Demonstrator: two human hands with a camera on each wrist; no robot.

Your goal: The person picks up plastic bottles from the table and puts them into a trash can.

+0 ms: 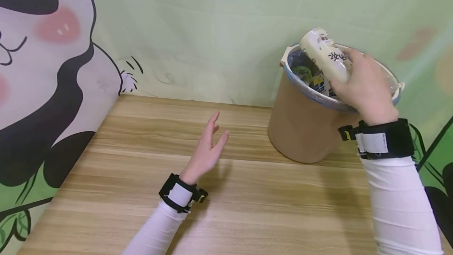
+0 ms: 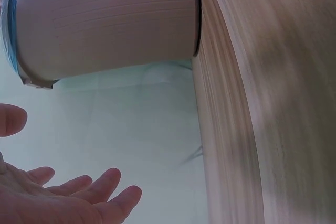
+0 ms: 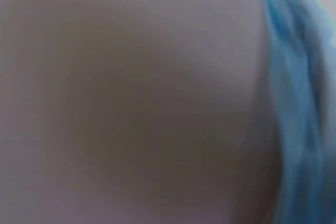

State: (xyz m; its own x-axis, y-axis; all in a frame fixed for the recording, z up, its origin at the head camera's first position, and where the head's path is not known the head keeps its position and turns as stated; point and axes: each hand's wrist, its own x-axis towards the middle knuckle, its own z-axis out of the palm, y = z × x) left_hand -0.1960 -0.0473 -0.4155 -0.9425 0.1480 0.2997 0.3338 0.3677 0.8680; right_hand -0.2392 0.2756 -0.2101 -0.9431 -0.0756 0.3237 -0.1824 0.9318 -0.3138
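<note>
In the head view my right hand (image 1: 368, 84) grips a cream-coloured bottle (image 1: 323, 54) with dark lettering, tilted over the mouth of a brown trash bin (image 1: 304, 125). Its lower end is hidden by the hand. A blue bag (image 3: 296, 77) folds over the rim, filling the right side of the right wrist view. Inside the bin lie a green item (image 1: 302, 73) and a blue-and-yellow wrapper (image 1: 321, 85). My left hand (image 1: 205, 150) hovers above the table left of the bin, holding nothing, fingers extended and thumb apart, as the left wrist view also shows.
The bin stands on a wood-grain table (image 1: 141, 156) against a pale green backdrop (image 1: 184, 42). A large panda drawing (image 1: 67, 82) covers the backdrop's left side. The bin's pale rim has a handle tab (image 1: 285, 56) sticking out on the left.
</note>
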